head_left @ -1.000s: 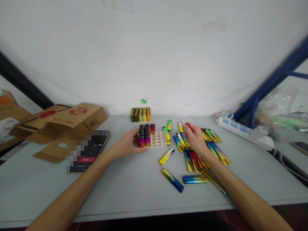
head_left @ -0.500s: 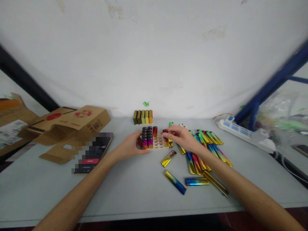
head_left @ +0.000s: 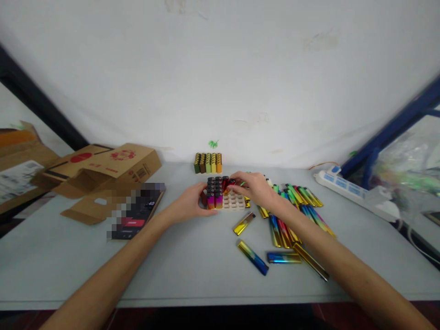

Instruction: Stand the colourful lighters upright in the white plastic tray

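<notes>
Presently, the right hand (head_left: 255, 187) pinches one red lighter (head_left: 233, 182) near its top, above the white tray (head_left: 237, 203), which sits toward the back edge of the table (head_left: 185, 270). The left hand (head_left: 189, 202) grasps the tray's left end, thumb along the front; its other fingertips are hidden. Judged handling: light and stiff, glossy sleeve probably slippery; best held by the upper sides. Count: two columns of black-topped lighters (head_left: 215, 194) stand in the tray, exact number obscured, plus one standing red lighter (head_left: 225, 181) beside them. Four single lighters (head_left: 252, 257) lie toward the front edge; the pile (head_left: 284, 233) toward the right edge overlaps too much to count. One block of lighters (head_left: 208, 164), five columns wide, stands at the back edge; one power strip (head_left: 357, 195) lies near the right back corner.
</notes>
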`<state>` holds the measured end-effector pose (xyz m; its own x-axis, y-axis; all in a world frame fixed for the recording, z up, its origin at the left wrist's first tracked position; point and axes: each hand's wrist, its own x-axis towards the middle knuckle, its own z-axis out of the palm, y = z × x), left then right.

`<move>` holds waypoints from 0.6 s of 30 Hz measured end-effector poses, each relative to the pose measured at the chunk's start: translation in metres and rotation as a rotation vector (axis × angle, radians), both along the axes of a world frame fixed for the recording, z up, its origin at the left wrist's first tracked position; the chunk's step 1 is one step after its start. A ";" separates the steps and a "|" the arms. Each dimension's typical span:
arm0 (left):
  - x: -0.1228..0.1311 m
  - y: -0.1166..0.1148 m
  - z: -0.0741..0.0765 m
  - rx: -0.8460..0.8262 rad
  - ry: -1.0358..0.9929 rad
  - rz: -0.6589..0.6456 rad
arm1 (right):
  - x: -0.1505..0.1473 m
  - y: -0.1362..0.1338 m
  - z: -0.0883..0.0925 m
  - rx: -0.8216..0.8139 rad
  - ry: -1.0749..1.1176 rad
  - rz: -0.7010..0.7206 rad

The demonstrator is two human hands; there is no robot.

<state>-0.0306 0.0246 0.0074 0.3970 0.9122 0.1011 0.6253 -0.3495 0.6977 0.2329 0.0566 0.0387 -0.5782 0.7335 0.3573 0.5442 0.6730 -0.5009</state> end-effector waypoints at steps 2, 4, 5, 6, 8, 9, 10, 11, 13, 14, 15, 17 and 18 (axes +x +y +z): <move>0.000 0.000 0.000 0.014 0.011 -0.001 | 0.001 0.002 0.006 0.028 -0.070 0.043; 0.000 0.001 0.000 0.017 0.015 -0.003 | 0.001 0.004 0.013 0.024 -0.125 0.097; 0.000 0.001 0.000 0.015 0.016 -0.002 | 0.001 0.006 0.016 0.014 -0.144 0.120; 0.000 0.001 0.000 0.011 0.014 -0.001 | 0.000 0.007 0.019 0.004 -0.161 0.137; 0.000 0.000 0.000 -0.001 0.003 -0.004 | -0.004 0.010 0.023 -0.018 -0.176 0.149; 0.000 0.000 0.000 -0.005 -0.002 -0.006 | -0.006 0.011 0.023 -0.034 -0.168 0.141; 0.000 0.000 0.000 -0.007 -0.006 -0.007 | -0.008 0.011 0.023 -0.056 -0.146 0.124; 0.001 0.000 0.000 -0.009 -0.009 -0.008 | -0.011 0.012 0.022 -0.082 -0.110 0.100; 0.001 0.000 0.001 -0.010 -0.015 -0.003 | -0.014 0.011 0.018 -0.116 -0.022 0.026; 0.001 0.001 0.001 -0.012 -0.019 -0.004 | -0.016 0.010 0.015 -0.117 0.011 -0.019; 0.001 0.001 0.001 -0.015 -0.026 -0.009 | -0.017 0.009 0.013 -0.113 0.032 -0.056; 0.001 0.001 0.001 -0.016 -0.032 -0.015 | -0.016 0.008 0.010 -0.110 0.041 -0.091; 0.001 0.001 0.000 -0.016 -0.033 -0.016 | -0.016 0.007 0.009 -0.121 0.039 -0.083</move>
<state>-0.0294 0.0254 0.0079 0.4079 0.9076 0.0996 0.5963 -0.3474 0.7237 0.2174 0.0634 0.0478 -0.5012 0.8173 0.2842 0.5743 0.5599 -0.5973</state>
